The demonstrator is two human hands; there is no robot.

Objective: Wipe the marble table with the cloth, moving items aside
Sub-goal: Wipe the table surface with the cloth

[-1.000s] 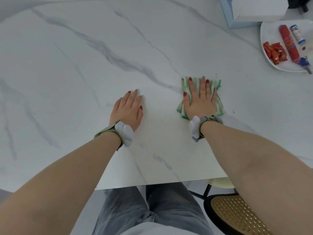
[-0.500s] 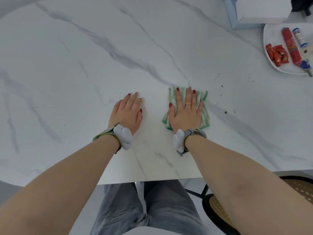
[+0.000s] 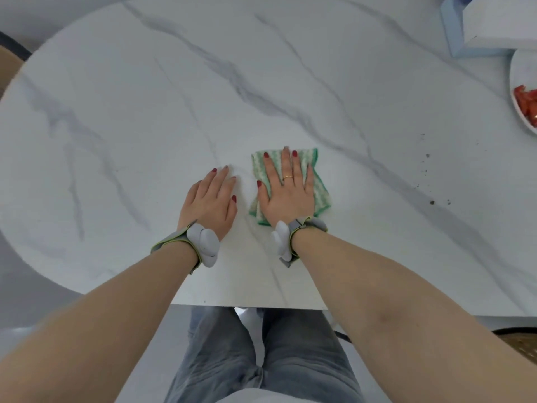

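A folded green-and-white cloth (image 3: pixel 319 190) lies flat on the white marble table (image 3: pixel 174 112), near its front edge. My right hand (image 3: pixel 286 193) presses palm-down on the cloth with fingers spread, covering most of it. My left hand (image 3: pixel 210 203) rests flat on the bare marble just left of the cloth, a narrow gap apart, holding nothing. Dark crumbs (image 3: pixel 432 202) are scattered on the marble to the right of the cloth.
A white plate (image 3: pixel 520 82) with red wrapped snacks (image 3: pixel 527 104) sits at the right edge. A light blue and white box (image 3: pixel 476 30) stands at the back right. A woven chair seat (image 3: pixel 520 347) shows below the table at the lower right.
My right hand has slid the cloth leftward across the marble, closing in on my left hand, which stayed in place. The crumbs now lie uncovered to the right.
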